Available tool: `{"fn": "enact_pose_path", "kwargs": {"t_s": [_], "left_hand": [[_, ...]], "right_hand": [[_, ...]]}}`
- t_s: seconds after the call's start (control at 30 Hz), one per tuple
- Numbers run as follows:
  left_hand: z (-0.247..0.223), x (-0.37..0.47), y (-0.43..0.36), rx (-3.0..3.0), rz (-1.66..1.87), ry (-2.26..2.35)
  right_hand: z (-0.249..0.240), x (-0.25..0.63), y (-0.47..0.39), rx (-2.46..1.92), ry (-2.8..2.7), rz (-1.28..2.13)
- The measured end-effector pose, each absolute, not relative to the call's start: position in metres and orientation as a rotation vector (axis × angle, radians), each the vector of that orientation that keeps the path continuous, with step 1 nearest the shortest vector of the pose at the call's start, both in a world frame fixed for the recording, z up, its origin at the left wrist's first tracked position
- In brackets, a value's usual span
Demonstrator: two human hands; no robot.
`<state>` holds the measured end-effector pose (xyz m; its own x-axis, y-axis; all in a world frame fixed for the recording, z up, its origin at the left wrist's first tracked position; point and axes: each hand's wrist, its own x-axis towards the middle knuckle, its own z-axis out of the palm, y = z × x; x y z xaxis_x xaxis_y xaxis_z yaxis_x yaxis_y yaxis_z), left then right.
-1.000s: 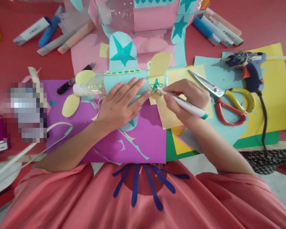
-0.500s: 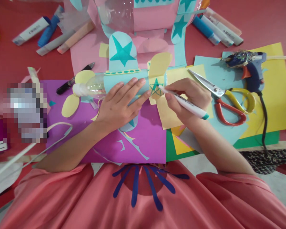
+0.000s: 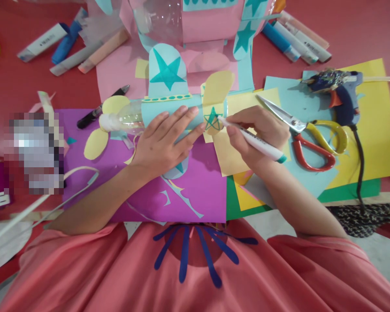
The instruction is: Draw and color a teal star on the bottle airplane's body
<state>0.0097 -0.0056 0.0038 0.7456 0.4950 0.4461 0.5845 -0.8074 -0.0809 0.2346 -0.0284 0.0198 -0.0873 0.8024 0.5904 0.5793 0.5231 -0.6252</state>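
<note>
**Red glossy tabletop [image 3: 364, 34], paper everywhere, one featherweight bottle**

So I've got a clear plastic bottle wrapped in light blue paper [image 3: 131, 117] lying on its side in front of me, neck to my left, partly over a big purple paper sheet [image 3: 188, 195]. My left hand [image 3: 160, 147] is laid across the wrap, fingers stretched out rather than clenched. My right hand [image 3: 263, 130] is pinching a white marker with a teal end [image 3: 260, 145], its tip at a green star outline on the pale yellow paper band [image 3: 208, 109]. Can't tell if the tip is actually touching.

Handling-wise, I'd guess it's super light, a bit slick, and keen to roll. The wrapped middle looks like the best place to take hold, gently, since thin plastic probably dents. I'd keep off the light blue paper fin with a green star [image 3: 167, 71] and the pale yellow paper petals [image 3: 95, 144] by the neck; they look floppy and easy to crease.

Steel scissors with red and yellow handles [image 3: 297, 125] sit just beyond my right hand.
</note>
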Motion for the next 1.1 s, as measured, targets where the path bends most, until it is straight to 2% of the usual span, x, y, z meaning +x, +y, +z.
{"fn": "enact_pose_path", "kwargs": {"t_s": [0.3,0.57,0.83,1.1], "left_hand": [[0.0041,0.0111,-0.0049,-2.632,-0.603,-0.825],[0.0054,0.0123,-0.0039,-2.64,-0.669,-0.791],[0.0021,0.0087,-0.0053,-2.808,-0.628,-0.894],[0.0025,0.0113,-0.0036,-2.644,-0.669,-0.79]], "right_hand": [[0.0267,0.2343,-0.0296,-1.071,-1.89,0.385],[0.0193,0.2354,-0.029,-1.153,-1.791,0.244],[0.027,0.234,-0.031,-1.107,-1.875,0.394],[0.0227,0.2353,-0.0306,-1.172,-1.785,0.254]]}}
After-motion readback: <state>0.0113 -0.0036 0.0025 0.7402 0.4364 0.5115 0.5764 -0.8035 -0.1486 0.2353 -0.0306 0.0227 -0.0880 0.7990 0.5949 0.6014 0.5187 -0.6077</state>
